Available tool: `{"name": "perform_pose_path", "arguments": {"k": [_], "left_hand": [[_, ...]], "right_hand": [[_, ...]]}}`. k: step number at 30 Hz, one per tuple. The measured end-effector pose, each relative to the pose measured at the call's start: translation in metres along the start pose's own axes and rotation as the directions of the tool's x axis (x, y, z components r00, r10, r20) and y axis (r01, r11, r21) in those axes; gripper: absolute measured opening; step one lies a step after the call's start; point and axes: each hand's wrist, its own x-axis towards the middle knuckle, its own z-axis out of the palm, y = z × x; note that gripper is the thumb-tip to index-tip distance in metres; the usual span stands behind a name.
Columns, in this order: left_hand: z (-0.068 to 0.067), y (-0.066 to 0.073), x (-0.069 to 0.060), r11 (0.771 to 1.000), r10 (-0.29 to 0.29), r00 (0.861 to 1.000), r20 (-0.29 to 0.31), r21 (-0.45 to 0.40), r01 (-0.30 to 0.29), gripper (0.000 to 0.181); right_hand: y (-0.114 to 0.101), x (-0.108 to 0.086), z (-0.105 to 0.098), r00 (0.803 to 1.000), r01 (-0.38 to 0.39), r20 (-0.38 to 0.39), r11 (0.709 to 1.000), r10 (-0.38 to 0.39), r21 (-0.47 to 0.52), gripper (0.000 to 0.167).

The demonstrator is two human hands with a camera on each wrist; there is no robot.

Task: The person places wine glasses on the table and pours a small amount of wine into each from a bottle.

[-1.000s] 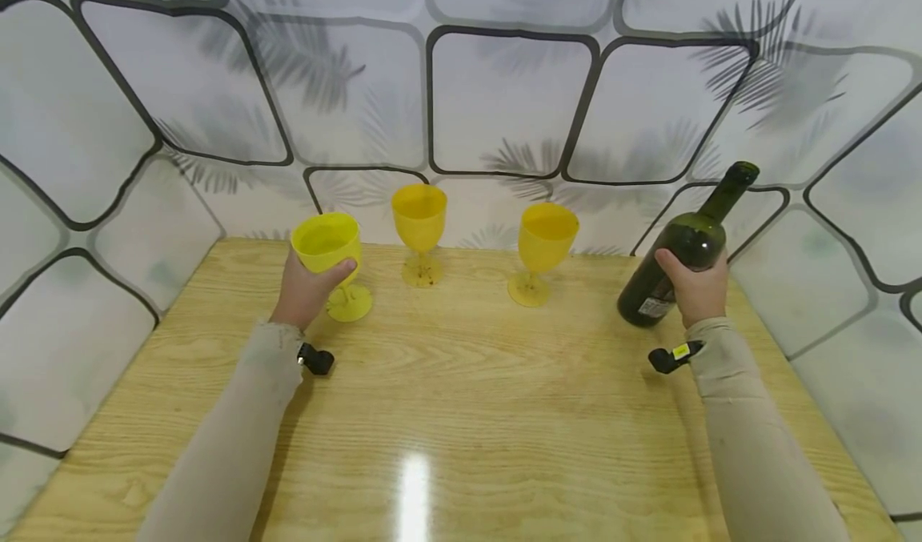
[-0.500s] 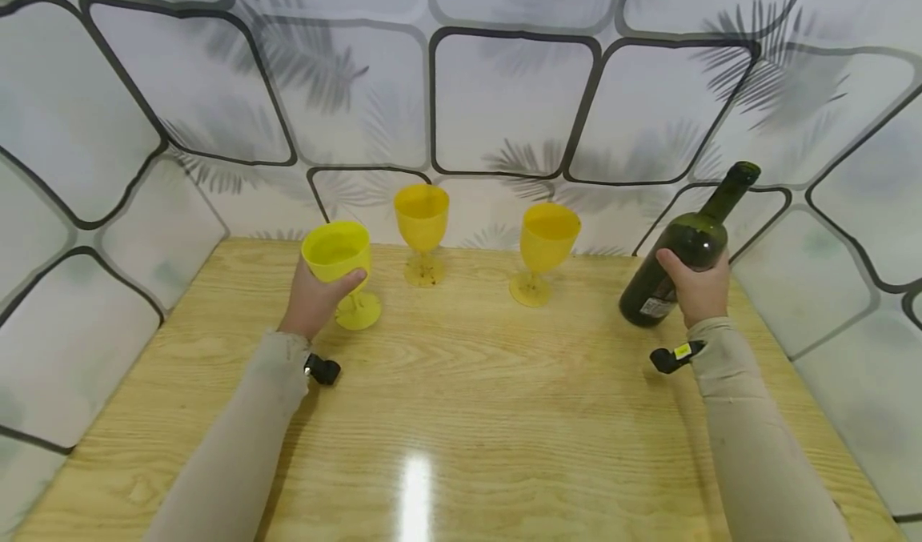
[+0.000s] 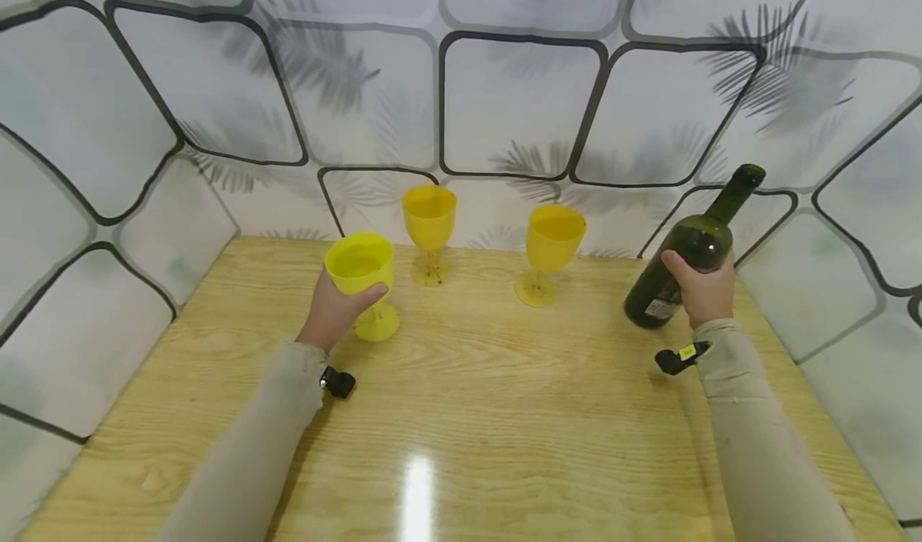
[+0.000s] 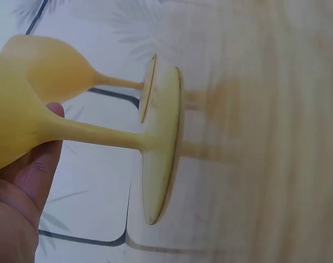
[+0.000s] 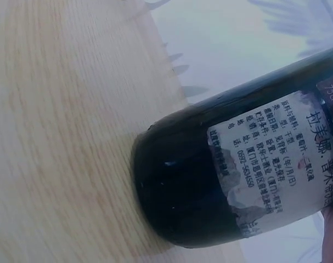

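My left hand (image 3: 336,310) grips the bowl of a bright yellow goblet (image 3: 362,266) at the left of the table. In the left wrist view the goblet's stem (image 4: 95,135) and round foot (image 4: 162,148) show beyond the fingers (image 4: 40,172). At the right, my right hand (image 3: 706,287) is wrapped round the body of a dark green bottle (image 3: 693,242), whose neck leans to the right. The right wrist view shows the bottle's base (image 5: 174,181) and its torn white label (image 5: 276,164); only a bit of the hand shows there.
Two more yellow goblets stand upright near the back wall, one (image 3: 430,220) just right of the held goblet, the other (image 3: 553,242) between it and the bottle. Patterned walls (image 3: 522,110) border the wooden table (image 3: 490,414) at the back and both sides.
My left hand has moved to the right and nearer the front with its goblet. The right hand keeps its grip on the bottle, which has hardly moved. The view has shifted slightly.
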Motion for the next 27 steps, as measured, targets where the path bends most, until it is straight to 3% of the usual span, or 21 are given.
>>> {"name": "perform_pose_path", "arguments": {"k": [9, 18, 27], "left_hand": [[0.024, 0.003, -0.012, 0.997, 0.059, 0.995, 0.082, -0.053, -0.055, 0.071], [0.047, 0.011, -0.026, 0.995, 0.054, 0.988, 0.145, -0.094, -0.040, 0.074], [0.064, 0.016, -0.033, 0.988, 0.110, 0.975, 0.194, -0.129, -0.086, 0.075]], "right_hand": [[0.000, -0.001, -0.003, 1.000, -0.001, 0.004, 1.000, 0.001, 0.027, 0.084], [0.000, 0.000, -0.001, 1.000, -0.013, -0.008, 1.000, 0.013, 0.020, 0.087], [0.000, 0.000, 0.001, 1.000, -0.009, 0.001, 1.000, 0.009, 0.021, 0.086]]}}
